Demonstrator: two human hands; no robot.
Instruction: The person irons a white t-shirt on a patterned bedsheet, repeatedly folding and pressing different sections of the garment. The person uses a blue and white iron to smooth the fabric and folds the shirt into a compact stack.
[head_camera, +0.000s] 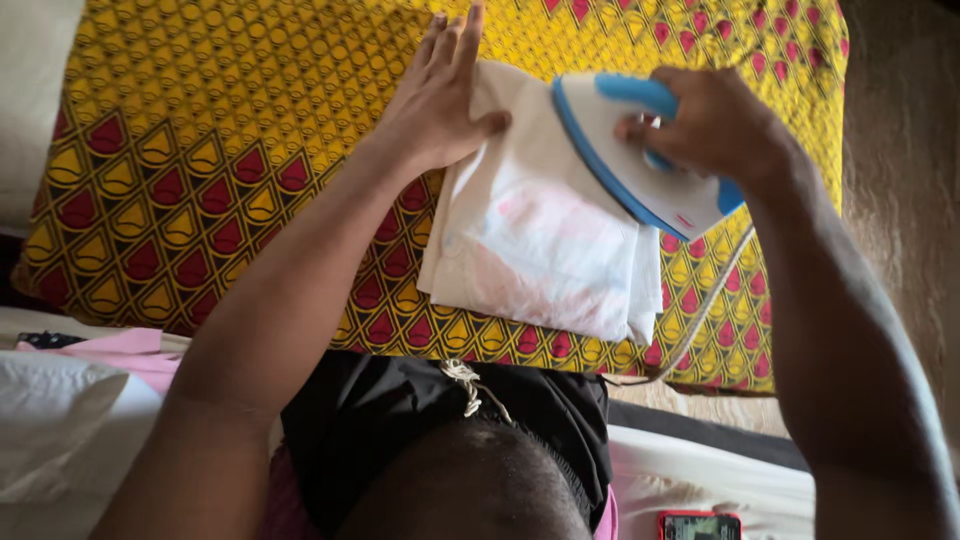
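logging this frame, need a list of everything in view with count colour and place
iron: 1, white and blue, on the upper right part of the garment, held by its handle
garment: 1, white, folded, on the patterned cloth at centre
patterned cloth: 1, yellow with red and dark shapes, covering the surface under the garment
cord: 1, pale, running from under the iron down past the cloth's near right edge
pink fabric: 1, pink, lower left beside the white bedding
white bedding: 1, white, lower left
phone: 1, red-edged, bottom edge right of centre
shorts: 1, black with a pale drawstring, bottom centre
left hand: flat on the garment's upper left corner
right hand: gripping the iron's blue handle
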